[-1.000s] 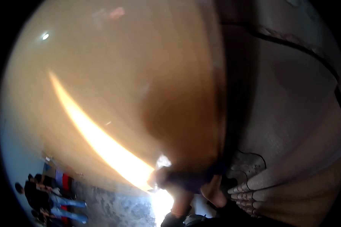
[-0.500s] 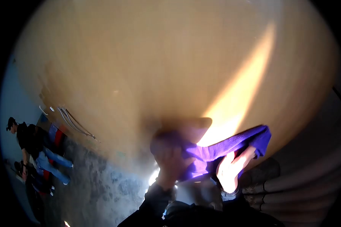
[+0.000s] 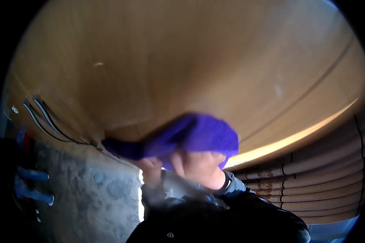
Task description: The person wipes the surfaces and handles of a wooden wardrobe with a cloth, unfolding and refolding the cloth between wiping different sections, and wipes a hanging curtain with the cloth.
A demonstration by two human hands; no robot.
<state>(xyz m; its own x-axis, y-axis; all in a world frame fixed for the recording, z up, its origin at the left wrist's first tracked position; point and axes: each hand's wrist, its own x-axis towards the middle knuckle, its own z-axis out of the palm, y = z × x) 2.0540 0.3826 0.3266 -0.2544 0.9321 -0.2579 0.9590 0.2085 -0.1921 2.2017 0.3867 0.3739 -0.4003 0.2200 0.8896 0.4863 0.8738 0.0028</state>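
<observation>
A purple cloth point(image 3: 209, 131) lies bunched over both hands, in front of a large brown wooden surface point(image 3: 150, 60). My right hand point(image 3: 202, 168), with a dark band at the wrist, grips the cloth from below; its fingertips are partly under the folds. To its left, my left hand point(image 3: 151, 168) is blurred and holds the cloth's narrower left part. Whether the cloth touches the wood cannot be made out.
Two curved metal handles point(image 3: 48, 121) are on the wood at the left. Brown pleated curtains point(image 3: 312, 190) hang at the right. The grey floor point(image 3: 93, 190) shows below left, with a person's blue-jeaned legs point(image 3: 34, 186) at the far left.
The view has swung along the wooden surface. The purple cloth, stretched toward the right half a second ago, is now bunched, and my hands are closer together. The bright light patch has shifted right.
</observation>
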